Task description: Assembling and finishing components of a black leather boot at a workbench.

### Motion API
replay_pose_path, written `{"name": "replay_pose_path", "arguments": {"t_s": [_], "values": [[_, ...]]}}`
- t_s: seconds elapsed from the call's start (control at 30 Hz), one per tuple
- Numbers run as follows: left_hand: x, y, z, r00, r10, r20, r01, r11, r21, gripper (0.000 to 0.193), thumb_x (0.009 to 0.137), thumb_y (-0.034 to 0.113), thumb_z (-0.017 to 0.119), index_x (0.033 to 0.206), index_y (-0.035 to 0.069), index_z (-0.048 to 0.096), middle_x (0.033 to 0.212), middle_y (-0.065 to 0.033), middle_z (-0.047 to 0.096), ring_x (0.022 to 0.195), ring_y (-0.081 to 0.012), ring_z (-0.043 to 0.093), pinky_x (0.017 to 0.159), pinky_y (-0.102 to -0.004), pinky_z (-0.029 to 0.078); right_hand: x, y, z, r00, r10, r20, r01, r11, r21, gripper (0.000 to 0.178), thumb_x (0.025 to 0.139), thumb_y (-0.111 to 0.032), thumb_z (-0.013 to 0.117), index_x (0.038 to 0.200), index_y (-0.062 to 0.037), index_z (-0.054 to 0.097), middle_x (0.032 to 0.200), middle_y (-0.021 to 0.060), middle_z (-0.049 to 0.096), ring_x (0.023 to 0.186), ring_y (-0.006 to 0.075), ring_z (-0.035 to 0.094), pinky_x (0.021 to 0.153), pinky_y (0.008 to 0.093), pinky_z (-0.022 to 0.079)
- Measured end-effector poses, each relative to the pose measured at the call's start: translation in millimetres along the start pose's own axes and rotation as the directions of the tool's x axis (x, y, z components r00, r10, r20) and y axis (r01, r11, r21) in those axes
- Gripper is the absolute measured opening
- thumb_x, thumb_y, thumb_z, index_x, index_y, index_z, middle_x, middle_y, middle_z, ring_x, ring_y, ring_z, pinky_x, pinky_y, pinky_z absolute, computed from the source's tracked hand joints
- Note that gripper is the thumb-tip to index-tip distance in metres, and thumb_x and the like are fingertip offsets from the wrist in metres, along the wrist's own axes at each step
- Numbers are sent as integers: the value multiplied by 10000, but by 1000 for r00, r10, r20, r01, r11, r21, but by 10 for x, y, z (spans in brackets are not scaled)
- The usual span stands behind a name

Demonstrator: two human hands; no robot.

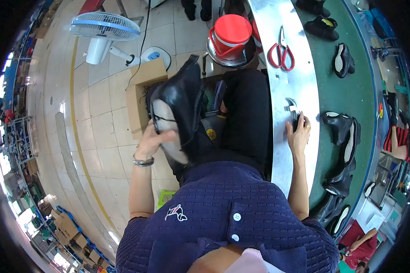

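Note:
A black leather boot, its pale sole turned partly toward me, is held up over my lap by my left hand. The fingers close round the sole side, and dark laces or cords cross it near my thumb. On the metal bench to my right, my right hand has thumb and fingers on either side of a hand tool with a dark handle. Metal and a white patch show at its far end; its exact kind is unclear. Farther up the bench lie red-handled scissors, blades pointing away.
Several black shoes line the green conveyor belt beyond the bench. A red bucket stands on a stool ahead. A cardboard box and a fan stand at the left. Another person in red works at the lower right.

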State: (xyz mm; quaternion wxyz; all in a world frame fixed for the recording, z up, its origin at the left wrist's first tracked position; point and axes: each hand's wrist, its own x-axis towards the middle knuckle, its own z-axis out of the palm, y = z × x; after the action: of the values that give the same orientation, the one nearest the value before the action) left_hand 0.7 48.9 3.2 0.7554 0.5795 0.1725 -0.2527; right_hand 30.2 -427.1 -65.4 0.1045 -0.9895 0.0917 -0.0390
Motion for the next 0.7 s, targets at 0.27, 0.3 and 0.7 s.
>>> {"name": "replay_pose_path", "arguments": {"t_s": [0.27,0.3,0.7], "values": [[108,173,390,972,-137,-192,122,989,-90,699,820,398,746,1307,-10,455,1087,-85,609,897,-139,610,776,-299,521,178,-100,-178,831,260,492,-545,558,625,492,906,-306,602,1287,1,549,1055,123,620,1004,228,582,847,361,477],[151,215,480,982,-87,-169,80,996,-46,710,825,406,739,1321,-9,446,1107,-93,608,915,-142,610,798,-294,512,174,-145,-273,760,215,613,-645,360,674,479,900,-307,612,1276,-14,559,1011,84,607,972,190,577,798,330,474],[287,343,784,971,211,-110,-205,977,66,849,874,297,687,1504,58,171,1347,-150,469,1231,-214,465,1020,-336,386,430,-2041,-1192,416,-474,776,-741,318,591,749,857,-145,661,1486,-69,263,880,159,674,603,173,640,378,166,352]]}}
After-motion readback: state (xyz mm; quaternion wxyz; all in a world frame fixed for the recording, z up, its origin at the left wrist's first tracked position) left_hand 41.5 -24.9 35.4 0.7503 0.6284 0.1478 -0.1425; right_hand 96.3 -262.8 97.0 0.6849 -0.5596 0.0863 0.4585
